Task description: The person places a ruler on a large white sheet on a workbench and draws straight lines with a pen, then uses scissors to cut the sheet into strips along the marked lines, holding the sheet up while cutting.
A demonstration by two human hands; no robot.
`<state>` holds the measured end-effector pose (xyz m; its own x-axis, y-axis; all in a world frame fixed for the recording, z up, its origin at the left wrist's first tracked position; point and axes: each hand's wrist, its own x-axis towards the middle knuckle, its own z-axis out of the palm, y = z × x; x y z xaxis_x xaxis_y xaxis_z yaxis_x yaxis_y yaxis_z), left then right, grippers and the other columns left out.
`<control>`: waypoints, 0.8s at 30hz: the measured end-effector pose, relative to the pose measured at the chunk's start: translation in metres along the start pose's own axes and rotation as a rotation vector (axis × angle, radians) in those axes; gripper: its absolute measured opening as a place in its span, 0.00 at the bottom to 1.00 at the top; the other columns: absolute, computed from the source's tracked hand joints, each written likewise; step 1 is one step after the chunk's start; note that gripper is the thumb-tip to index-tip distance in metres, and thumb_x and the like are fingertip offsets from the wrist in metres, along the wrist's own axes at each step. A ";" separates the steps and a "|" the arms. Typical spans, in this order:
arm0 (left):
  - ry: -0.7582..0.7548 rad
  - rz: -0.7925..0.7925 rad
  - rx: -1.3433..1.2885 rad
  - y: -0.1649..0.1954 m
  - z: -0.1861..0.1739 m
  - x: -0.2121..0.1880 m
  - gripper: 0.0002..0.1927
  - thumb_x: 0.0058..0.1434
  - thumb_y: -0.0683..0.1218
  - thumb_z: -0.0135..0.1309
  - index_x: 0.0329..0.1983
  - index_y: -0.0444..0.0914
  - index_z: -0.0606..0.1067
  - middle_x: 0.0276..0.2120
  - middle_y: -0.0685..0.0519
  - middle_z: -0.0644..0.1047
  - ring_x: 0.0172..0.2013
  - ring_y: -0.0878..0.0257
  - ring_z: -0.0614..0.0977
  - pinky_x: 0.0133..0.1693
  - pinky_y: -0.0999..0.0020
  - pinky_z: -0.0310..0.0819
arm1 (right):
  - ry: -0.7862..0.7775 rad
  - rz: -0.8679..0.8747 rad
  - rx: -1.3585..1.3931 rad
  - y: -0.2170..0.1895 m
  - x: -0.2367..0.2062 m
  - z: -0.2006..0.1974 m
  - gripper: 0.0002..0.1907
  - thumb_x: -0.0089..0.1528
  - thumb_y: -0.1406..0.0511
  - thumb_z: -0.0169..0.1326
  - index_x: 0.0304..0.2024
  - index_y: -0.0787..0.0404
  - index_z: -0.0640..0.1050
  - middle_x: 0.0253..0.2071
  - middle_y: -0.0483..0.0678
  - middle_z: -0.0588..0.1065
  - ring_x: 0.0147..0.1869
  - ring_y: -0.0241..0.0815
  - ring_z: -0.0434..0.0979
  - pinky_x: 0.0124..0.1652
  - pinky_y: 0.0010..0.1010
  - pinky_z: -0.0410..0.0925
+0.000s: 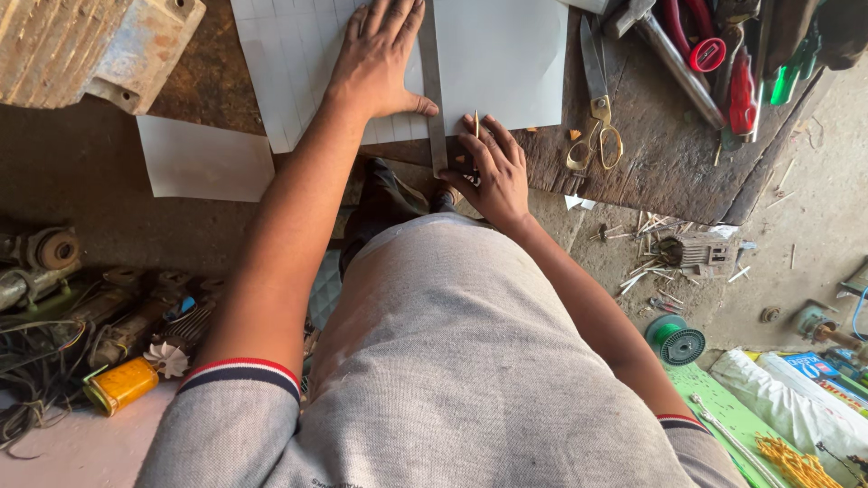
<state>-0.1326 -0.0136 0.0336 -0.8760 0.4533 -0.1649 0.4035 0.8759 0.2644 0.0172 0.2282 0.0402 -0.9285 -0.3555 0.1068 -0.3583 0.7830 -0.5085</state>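
Paper sheet (506, 54), white, lies on a dark wooden workbench (669, 172). Left hand (378, 59) presses flat, fingers spread, holding a metal ruler (432, 90) on it. Right hand (495, 172) pinches a thin pencil-like stick (476, 124) against the ruler's edge. Brass-handled scissors (597, 108) rest just beside.

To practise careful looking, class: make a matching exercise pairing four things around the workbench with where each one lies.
Things:
1. steel ruler
2. scissors
3. yellow can
4. green spool

Places:
A. floor, beside the person's right arm
B. bench, right of the white sheet
C. under the left hand, on the sheet
D. floor, among the motor parts

Pairs: 1-C, 2-B, 3-D, 4-A
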 end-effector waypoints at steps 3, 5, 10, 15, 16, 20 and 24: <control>-0.011 -0.002 -0.008 -0.001 -0.002 -0.002 0.82 0.34 0.83 0.65 0.81 0.38 0.43 0.79 0.44 0.46 0.77 0.45 0.45 0.73 0.41 0.41 | -0.014 0.016 -0.007 -0.002 0.000 -0.001 0.34 0.64 0.45 0.63 0.63 0.56 0.72 0.74 0.47 0.65 0.79 0.54 0.57 0.69 0.53 0.58; -0.012 -0.004 -0.013 -0.001 -0.003 -0.003 0.82 0.34 0.83 0.65 0.81 0.37 0.43 0.79 0.43 0.47 0.76 0.44 0.45 0.73 0.40 0.41 | -0.009 0.011 -0.004 -0.003 0.000 -0.002 0.34 0.64 0.46 0.63 0.63 0.56 0.72 0.74 0.47 0.65 0.79 0.54 0.57 0.69 0.52 0.58; 0.029 0.027 -0.017 0.000 -0.005 -0.002 0.80 0.36 0.81 0.68 0.81 0.37 0.45 0.78 0.42 0.50 0.76 0.44 0.48 0.72 0.40 0.43 | -0.009 0.023 0.003 -0.005 0.001 -0.005 0.33 0.63 0.46 0.64 0.63 0.56 0.72 0.74 0.46 0.65 0.79 0.54 0.57 0.70 0.52 0.58; 0.034 0.039 -0.018 0.000 -0.006 -0.002 0.80 0.35 0.80 0.68 0.80 0.35 0.46 0.77 0.42 0.52 0.75 0.44 0.50 0.71 0.40 0.43 | -0.003 0.025 0.014 -0.005 0.002 -0.006 0.33 0.63 0.47 0.65 0.62 0.55 0.72 0.73 0.45 0.66 0.79 0.54 0.58 0.69 0.52 0.58; 0.044 0.045 -0.015 0.000 -0.005 -0.002 0.80 0.35 0.80 0.68 0.80 0.35 0.47 0.76 0.41 0.52 0.75 0.43 0.50 0.71 0.40 0.43 | 0.000 0.023 0.017 -0.005 0.002 -0.006 0.33 0.63 0.47 0.65 0.63 0.55 0.72 0.74 0.45 0.66 0.79 0.54 0.58 0.70 0.52 0.58; 0.018 0.036 -0.028 -0.001 -0.003 -0.001 0.79 0.37 0.82 0.66 0.80 0.35 0.47 0.76 0.42 0.54 0.75 0.45 0.51 0.72 0.40 0.43 | -0.005 0.026 0.012 -0.004 0.001 -0.004 0.34 0.63 0.47 0.65 0.63 0.56 0.71 0.74 0.45 0.65 0.79 0.54 0.58 0.70 0.52 0.58; 0.025 0.032 0.009 -0.001 0.001 0.001 0.80 0.35 0.84 0.64 0.80 0.37 0.46 0.75 0.42 0.54 0.73 0.44 0.51 0.70 0.39 0.42 | -0.015 0.033 -0.001 -0.004 0.002 -0.001 0.34 0.63 0.47 0.65 0.64 0.55 0.71 0.74 0.46 0.65 0.79 0.54 0.57 0.69 0.52 0.58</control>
<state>-0.1334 -0.0142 0.0320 -0.8690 0.4766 -0.1329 0.4334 0.8628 0.2602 0.0168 0.2253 0.0432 -0.9382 -0.3374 0.0773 -0.3279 0.7950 -0.5103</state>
